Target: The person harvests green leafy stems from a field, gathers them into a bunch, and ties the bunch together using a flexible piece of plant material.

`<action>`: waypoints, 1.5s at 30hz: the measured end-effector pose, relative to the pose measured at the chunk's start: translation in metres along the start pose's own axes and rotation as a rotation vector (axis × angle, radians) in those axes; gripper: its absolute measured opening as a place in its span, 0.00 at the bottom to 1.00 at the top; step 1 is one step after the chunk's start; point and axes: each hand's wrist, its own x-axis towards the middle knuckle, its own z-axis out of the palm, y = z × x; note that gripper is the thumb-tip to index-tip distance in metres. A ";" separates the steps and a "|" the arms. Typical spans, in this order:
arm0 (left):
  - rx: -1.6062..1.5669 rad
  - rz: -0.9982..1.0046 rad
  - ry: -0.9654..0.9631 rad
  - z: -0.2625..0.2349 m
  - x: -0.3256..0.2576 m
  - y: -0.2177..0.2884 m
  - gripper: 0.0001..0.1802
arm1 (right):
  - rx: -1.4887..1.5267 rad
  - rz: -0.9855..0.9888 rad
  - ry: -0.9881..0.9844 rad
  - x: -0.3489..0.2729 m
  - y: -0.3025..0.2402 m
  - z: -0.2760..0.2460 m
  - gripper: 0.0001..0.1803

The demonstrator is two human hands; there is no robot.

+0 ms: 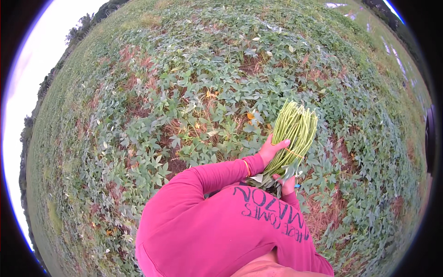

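Observation:
A thick bundle of long green leafy stems (295, 127) is held in front of me, its cut ends pointing up and away. A thin orange band (295, 153) crosses it near the middle. My left hand (272, 150) is closed round the bundle's left side, thumb lying across the stems beside the band. Lower down, my right hand (287, 184) grips the leafy end, its fingers partly hidden by the leaves (264, 181). Yellow and orange bands (248, 168) circle my left wrist, and something small and blue (297, 186) shows at the right one.
Low leafy green plants (203, 87) cover the ground all round me. Patches of dry brown grass (325, 207) and a few orange leaves (250, 116) show among them. Dark trees (85, 23) line the far left edge, and pale wet patches (394, 53) lie at the far right.

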 end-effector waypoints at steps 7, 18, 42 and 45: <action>0.590 1.136 -0.067 0.054 -0.077 0.212 0.41 | -0.144 -0.109 0.193 0.006 -0.043 -0.038 0.39; 0.477 2.412 -0.935 0.105 -0.243 0.320 0.18 | 0.573 -0.104 0.180 0.056 -0.099 -0.050 0.26; 1.199 1.513 0.050 -0.070 -0.112 0.350 0.16 | 0.519 0.232 0.071 0.183 -0.011 0.198 0.38; 1.351 1.428 0.236 -0.124 -0.102 0.372 0.15 | 0.372 0.150 0.137 0.249 0.002 0.263 0.39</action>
